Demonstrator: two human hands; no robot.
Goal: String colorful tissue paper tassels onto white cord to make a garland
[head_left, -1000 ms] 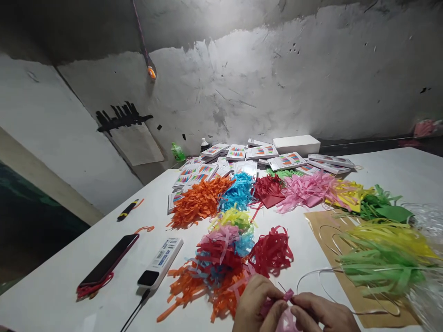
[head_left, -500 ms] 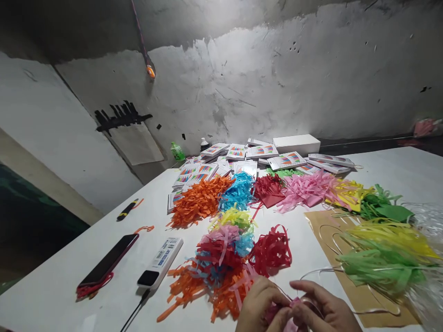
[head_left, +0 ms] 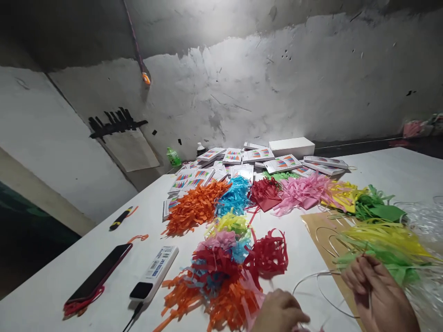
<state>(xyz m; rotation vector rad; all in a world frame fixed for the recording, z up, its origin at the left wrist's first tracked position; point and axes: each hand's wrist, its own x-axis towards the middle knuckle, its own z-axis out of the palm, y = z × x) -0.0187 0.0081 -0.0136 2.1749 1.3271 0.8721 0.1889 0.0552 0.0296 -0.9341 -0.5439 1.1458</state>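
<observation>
My left hand (head_left: 282,312) is at the bottom edge, its fingers curled down over pink tissue paper (head_left: 302,329), of which only a little shows. To the right, my right hand (head_left: 379,290) is raised with thumb and fingers pinched together on a thin pale cord (head_left: 320,275). The cord loops across the table between the two hands. Beside my left hand lies a garland of fringed tissue tassels, with orange (head_left: 231,299), red (head_left: 221,260), pink and yellow ones bunched together. A loose red tassel (head_left: 272,252) sits above that hand.
Fringed bundles in orange (head_left: 197,205), blue (head_left: 235,196), red, pink (head_left: 304,190) and yellow line the table's middle. Flat printed boxes (head_left: 256,155) pile up behind them. Brown paper (head_left: 313,226) and clear plastic lie right; a phone (head_left: 100,274) and a white device (head_left: 155,272) lie left.
My hands were together on the pink paper and are now apart. My right hand has moved right and up with the cord; my left has shifted slightly lower. The view has tilted a little.
</observation>
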